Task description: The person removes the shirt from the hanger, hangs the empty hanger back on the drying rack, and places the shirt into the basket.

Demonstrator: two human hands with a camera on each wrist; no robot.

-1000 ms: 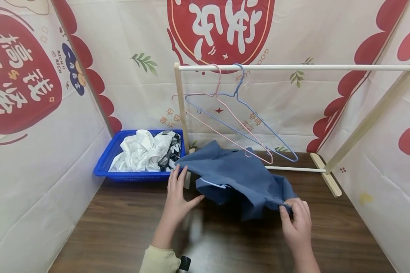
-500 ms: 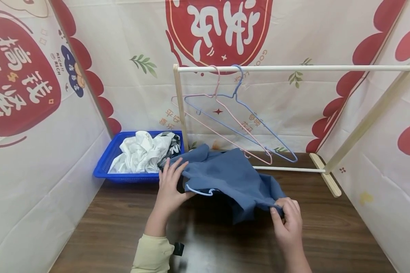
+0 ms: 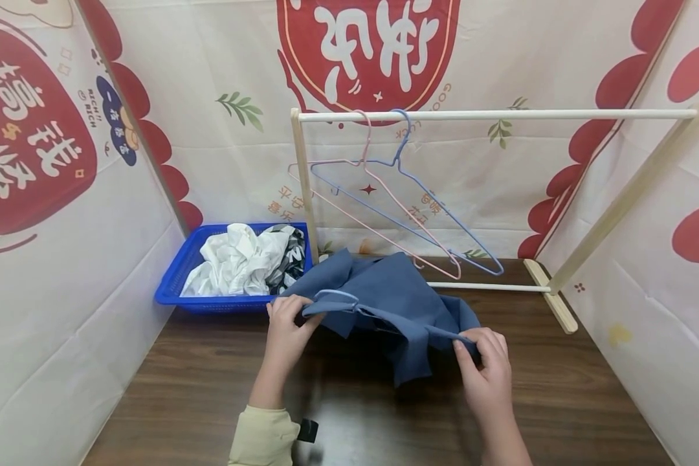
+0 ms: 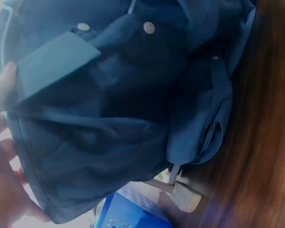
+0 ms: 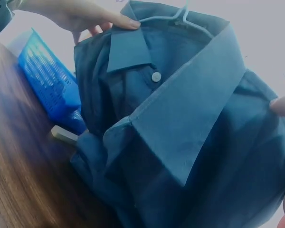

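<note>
A dark blue collared shirt (image 3: 384,291) is held between my two hands low over the table, with a light blue hanger (image 3: 338,294) inside it and the hook poking out at the neck. My left hand (image 3: 285,333) pinches the shirt by the collar, thumb on top, as the right wrist view shows. On the other side, my right hand (image 3: 489,362) grips the shoulder cloth between thumb and fingers. The collar (image 5: 185,123) lies folded down, with a white button (image 5: 156,77) beside it. Most of the hanger is hidden under the cloth.
Behind the shirt stands a rack with a white rail (image 3: 501,116), carrying a pink hanger (image 3: 368,136) and a blue hanger (image 3: 460,223). A blue basket (image 3: 210,305) at the back left holds white clothes (image 3: 239,259) and a black-and-white garment (image 3: 290,259). Printed cloth walls enclose the wooden table (image 3: 198,388).
My left fingers, spread against the shirt before, now pinch its collar. The shirt and both hands have shifted slightly left, and the hanger hook has risen and swung left.
</note>
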